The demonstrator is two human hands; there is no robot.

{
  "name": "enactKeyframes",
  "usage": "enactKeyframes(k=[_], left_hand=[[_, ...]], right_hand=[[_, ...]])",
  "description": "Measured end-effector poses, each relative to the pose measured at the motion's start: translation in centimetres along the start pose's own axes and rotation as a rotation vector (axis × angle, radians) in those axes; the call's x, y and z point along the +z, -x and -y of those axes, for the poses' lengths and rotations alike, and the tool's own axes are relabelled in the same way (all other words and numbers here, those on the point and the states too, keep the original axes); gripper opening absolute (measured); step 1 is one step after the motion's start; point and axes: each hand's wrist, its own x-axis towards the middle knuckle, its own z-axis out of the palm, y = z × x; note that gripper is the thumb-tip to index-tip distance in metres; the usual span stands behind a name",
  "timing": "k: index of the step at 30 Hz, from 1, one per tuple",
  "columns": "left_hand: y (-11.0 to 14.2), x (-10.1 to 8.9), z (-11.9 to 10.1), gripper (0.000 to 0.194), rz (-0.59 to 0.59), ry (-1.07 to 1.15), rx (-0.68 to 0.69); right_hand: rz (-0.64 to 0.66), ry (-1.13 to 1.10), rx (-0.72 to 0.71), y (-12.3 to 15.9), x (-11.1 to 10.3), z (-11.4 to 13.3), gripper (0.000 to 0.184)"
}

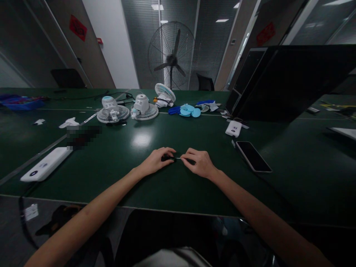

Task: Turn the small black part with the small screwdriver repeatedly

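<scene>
Head: left hand [157, 161] grips dark object [172, 158], right hand [200, 162] pinches slim rod [178, 158] (straight).

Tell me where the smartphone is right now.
In the head view, the smartphone lies on the green table to the right of the right hand, just nearer the person than the small white box.

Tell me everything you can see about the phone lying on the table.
The phone lies flat, screen up, on the green table, slanting away to the left. Its glossy screen is dark, framed by a thin pale rim with rounded corners. What looks like a dark cable runs beside its left edge; whether it plugs in is unclear. The right hand doesn't touch it.
</scene>
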Motion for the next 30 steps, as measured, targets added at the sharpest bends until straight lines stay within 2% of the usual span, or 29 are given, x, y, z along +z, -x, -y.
enactKeyframes(k=[5,9,16,22,30], left_hand=[[0.0,0.0,-0.1,0.038,0.003,-0.012,-0.009],[-0.1,-0.1,-0.1,0.039,0.013,-0.009,0.003],[-0.1,0.1,-0.1,0.038,0.002,-0.021,0.003],[0.0,0.0,-0.2,0.038,0.008,-0.035,0.013],[0.0,0.0,-0.2,0.037,0.021,-0.03,0.021]], right_hand=[[0.033,0.036,-0.041,-0.5,0.2,0.8,0.021],[0.032,-0.022,-0.075,-0.7,0.5,1.2,0.023],[0.016,-0.007,-0.023,-0.6,0.3,1.0,0.023],[0.074,0.044,-0.06,-0.9,0.5,1.7,0.025],[0.037,0.004,-0.069,-0.8,0.7,1.1,0.027]])
